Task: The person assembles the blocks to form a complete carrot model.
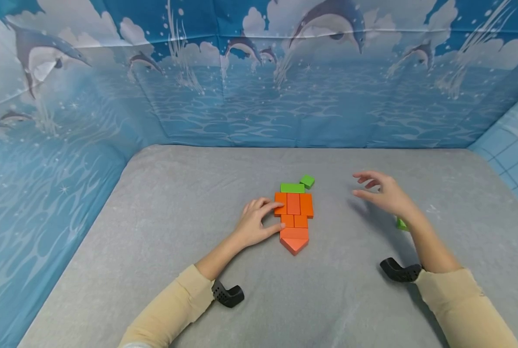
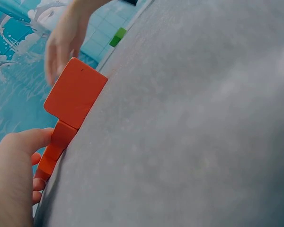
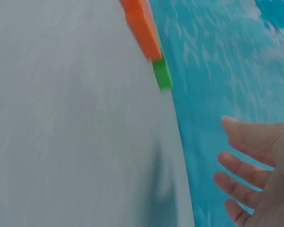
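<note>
Orange blocks (image 1: 293, 204) lie fitted together on the grey table, with a pointed block (image 1: 294, 245) at the near end. A green rectangular block (image 1: 292, 188) lies against their far end, and a small green block (image 1: 307, 181) sits turned at its corner. My left hand (image 1: 252, 224) rests at the left side of the orange blocks, its thumb and fingertips touching them. In the left wrist view its thumb (image 2: 35, 139) lies against an orange block. To the right, my right hand (image 1: 382, 193) hovers above the table, its fingers loosely bent around nothing.
Another green block (image 1: 401, 224) lies on the grey table (image 1: 189, 183), partly hidden by my right forearm. A blue dolphin-print cloth (image 1: 250, 106) hangs behind and to the left. Black wrist mounts (image 1: 228, 295) stick out from both sleeves.
</note>
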Demonstrator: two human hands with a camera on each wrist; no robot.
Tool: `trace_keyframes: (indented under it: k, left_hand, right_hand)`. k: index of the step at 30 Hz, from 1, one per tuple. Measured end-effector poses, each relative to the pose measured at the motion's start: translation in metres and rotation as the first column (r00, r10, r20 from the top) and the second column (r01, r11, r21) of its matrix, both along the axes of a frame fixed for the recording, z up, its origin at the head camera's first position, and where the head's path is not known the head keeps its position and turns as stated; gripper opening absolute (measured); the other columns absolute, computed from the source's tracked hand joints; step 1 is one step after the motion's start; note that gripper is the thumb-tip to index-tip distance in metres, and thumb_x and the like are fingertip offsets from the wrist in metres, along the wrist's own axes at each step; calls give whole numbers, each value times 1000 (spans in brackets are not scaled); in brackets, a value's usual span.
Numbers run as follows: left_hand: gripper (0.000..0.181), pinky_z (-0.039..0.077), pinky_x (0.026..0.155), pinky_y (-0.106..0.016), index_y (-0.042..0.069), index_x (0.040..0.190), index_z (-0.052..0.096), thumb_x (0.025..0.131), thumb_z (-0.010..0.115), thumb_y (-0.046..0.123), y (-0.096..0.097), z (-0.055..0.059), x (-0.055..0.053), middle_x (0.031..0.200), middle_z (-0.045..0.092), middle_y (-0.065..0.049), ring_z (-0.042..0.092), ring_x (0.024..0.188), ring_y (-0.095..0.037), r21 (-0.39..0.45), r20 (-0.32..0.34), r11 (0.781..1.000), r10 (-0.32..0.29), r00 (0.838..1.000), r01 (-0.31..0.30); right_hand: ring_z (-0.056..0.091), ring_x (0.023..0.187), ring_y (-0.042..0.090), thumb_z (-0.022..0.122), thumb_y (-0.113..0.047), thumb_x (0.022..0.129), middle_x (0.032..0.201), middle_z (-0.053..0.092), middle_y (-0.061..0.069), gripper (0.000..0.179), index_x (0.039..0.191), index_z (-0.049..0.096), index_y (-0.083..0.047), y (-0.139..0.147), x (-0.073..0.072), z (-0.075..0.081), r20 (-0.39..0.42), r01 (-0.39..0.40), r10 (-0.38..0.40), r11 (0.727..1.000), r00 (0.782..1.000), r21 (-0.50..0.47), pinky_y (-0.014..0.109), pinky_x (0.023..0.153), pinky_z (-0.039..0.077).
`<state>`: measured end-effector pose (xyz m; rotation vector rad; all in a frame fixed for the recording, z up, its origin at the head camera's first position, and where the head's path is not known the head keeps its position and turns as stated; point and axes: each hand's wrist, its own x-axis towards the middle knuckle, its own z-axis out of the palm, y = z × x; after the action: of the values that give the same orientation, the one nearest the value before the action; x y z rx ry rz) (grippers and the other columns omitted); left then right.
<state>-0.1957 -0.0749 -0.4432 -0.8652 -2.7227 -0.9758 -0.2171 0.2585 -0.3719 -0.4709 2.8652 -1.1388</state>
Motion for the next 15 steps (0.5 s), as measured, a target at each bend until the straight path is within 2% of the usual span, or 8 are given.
trace_keyframes:
  k: [5, 10, 15]
  left_hand:
    - [52, 30, 96, -45, 19, 126, 56, 80, 65, 42, 0, 1, 0, 119, 51, -7, 43, 108, -23, -1, 2, 1000, -2, 1000, 2]
    - [51, 29, 97, -45, 20, 126, 56, 80, 65, 42, 0, 1, 0, 119, 51, -7, 43, 109, -22, -5, 3, 1000, -1, 1000, 1]
    - [51, 29, 97, -45, 20, 126, 56, 81, 65, 42, 1, 1, 0, 118, 51, -6, 43, 108, -22, 0, 6, 1000, -1, 1000, 1]
  right_hand:
    - [48, 97, 38, 63, -15, 87, 112, 53, 29, 43, 122, 50, 6, 48, 27, -7, 2, 18, -18, 997, 1000, 79, 47, 75, 40]
    - [46, 99, 37, 65, -20, 85, 116, 51, 30, 48, 122, 50, 6, 86, 47, -15, 90, 59, -73, 988, 993, 145, 39, 70, 41]
    - [51, 89, 6, 68, -28, 82, 115, 52, 25, 54, 123, 51, 4, 105, 59, -21, 175, 77, -110, 980, 978, 184, 28, 65, 45]
